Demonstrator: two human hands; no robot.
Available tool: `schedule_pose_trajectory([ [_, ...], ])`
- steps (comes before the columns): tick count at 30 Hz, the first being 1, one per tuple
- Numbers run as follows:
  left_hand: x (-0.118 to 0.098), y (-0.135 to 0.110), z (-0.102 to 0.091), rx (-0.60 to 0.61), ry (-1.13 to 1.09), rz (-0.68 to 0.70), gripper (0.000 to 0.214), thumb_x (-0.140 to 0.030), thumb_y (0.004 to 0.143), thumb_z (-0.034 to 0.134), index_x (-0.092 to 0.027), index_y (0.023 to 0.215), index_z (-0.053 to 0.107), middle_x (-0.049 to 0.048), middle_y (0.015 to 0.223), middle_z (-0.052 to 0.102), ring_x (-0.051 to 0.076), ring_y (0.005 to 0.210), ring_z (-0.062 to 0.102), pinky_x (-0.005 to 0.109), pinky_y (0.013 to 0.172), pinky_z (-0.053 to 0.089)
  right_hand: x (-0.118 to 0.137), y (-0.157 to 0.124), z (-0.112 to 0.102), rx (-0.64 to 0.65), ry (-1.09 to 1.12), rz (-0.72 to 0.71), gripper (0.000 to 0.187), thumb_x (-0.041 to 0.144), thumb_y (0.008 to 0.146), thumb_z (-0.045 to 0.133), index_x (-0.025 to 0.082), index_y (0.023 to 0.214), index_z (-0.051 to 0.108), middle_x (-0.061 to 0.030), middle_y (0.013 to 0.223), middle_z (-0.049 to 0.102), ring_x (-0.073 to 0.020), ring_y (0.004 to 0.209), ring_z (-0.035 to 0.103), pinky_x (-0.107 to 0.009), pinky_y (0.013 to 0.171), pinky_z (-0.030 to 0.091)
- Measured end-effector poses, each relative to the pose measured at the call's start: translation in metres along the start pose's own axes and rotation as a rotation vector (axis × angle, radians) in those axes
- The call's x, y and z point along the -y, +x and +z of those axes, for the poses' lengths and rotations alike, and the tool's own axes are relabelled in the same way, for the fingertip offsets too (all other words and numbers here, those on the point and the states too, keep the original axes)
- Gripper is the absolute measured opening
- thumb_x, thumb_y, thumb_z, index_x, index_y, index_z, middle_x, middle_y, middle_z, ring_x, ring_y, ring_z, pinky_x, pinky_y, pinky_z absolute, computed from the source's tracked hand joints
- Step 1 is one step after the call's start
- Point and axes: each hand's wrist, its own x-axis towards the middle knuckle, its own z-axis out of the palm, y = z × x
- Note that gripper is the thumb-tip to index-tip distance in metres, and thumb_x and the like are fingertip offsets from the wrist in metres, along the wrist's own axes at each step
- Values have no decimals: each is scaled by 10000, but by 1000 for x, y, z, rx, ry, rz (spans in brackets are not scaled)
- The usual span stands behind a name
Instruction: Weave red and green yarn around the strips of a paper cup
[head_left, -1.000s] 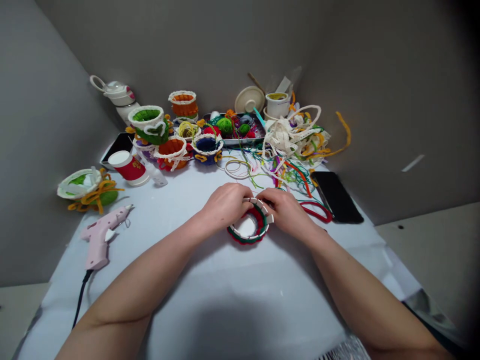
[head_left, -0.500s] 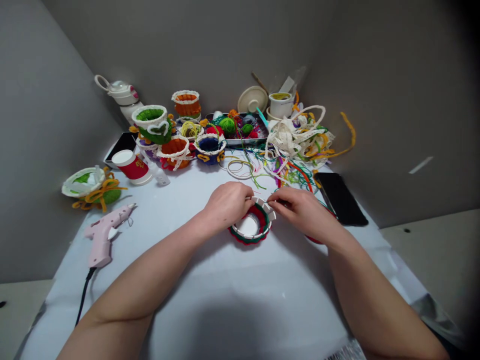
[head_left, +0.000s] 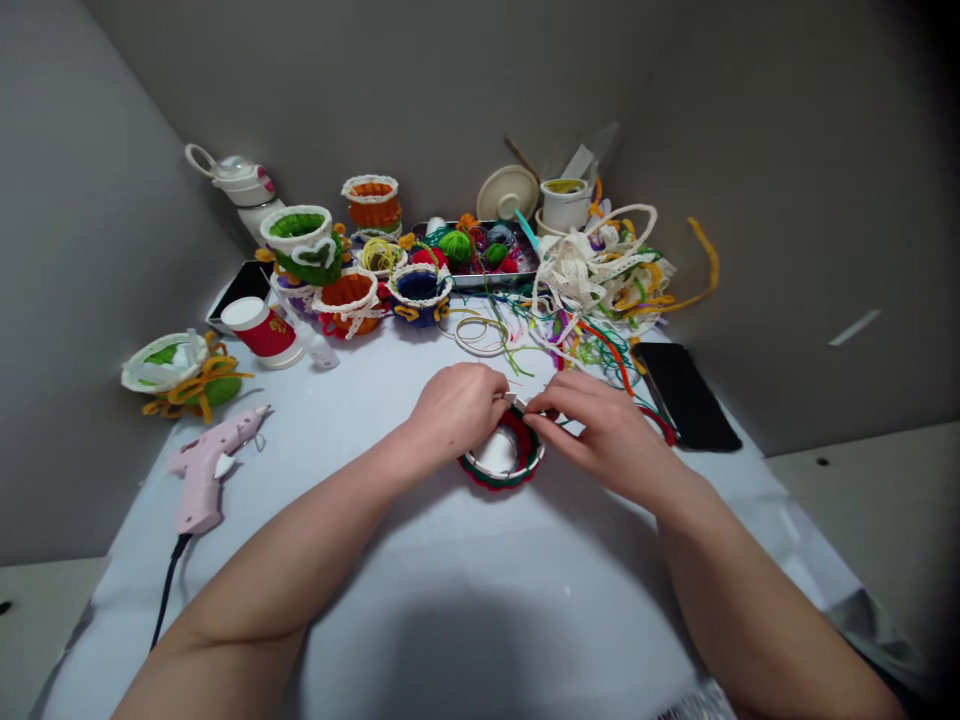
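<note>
The right hand (head_left: 600,425) is now leaning in over the far right edge of the cup (head_left: 501,478), and its fingers are covering white tabs that were standing in plain view there half a second ago. A second ago that hand was tucking itself behind the rim; now it is reaching across from the right, palm more open to view. Its thumb and forefinger are pressing together at the rim, though what they are pinching is too small to tell. The left hand (head_left: 463,405) is keeping its place, fingers clamping the cup's far left rim. The red yarn (head_left: 661,425), which was showing as a loop a second ago, is now only partly showing between the right hand and the phone (head_left: 686,398). The glue gun (head_left: 206,480) is lying on the left as before.

The cup is resting on the tabletop (head_left: 390,570), between the two hands and in front of the person. Its mouth is facing up, its near side is lying uncovered, and its far rim is partly hiding behind the fingers. Red and dark green bands are circling the wall, a white rim with thin dark marks is running above them, and inside, red is surrounding a white bottom
</note>
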Motion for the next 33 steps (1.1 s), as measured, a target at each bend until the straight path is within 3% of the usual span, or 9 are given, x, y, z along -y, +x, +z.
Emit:
schedule_pose_trajectory([
  [4,1,0,1,-7,-4,0,270,-267,889,498,-170,825,741,98,843,736,212,776,641,306,668,417,-4,-4,-7,110,-39,-58,190,233,962,492,195,901,668,-81,876,627,-198,837,563,-319,728,425],
  [13,1,0,-3,21,-48,-20,270,-289,901,511,-171,853,748,97,870,738,206,796,638,305,695,439,-26,-11,-23,143,4,13,234,285,972,475,206,901,684,-81,878,651,-194,829,583,-323,738,434],
  [21,3,-1,-3,44,-33,-19,256,-302,889,523,-181,854,746,89,853,732,202,770,631,296,657,420,-33,-5,1,315,-94,157,187,144,860,508,196,752,652,-39,724,653,-167,673,556,-275,619,351],
  [25,1,-7,-12,74,31,-4,289,-285,906,472,-174,823,726,99,797,712,208,729,623,306,641,411,-26,0,12,238,-58,236,175,166,875,507,185,864,681,-60,837,696,-182,754,590,-274,660,363],
  [29,-2,-11,-17,124,77,-10,244,-201,867,470,-171,872,713,102,839,713,217,767,634,308,660,426,-22,3,20,170,-26,287,218,243,928,490,176,815,664,-64,800,684,-181,734,583,-271,651,358],
  [33,0,-7,-10,62,29,21,215,-219,852,505,-177,902,709,92,926,718,223,847,638,309,704,446,-22,4,24,150,-16,283,250,270,949,475,176,796,648,-64,792,673,-180,736,579,-267,641,352],
])
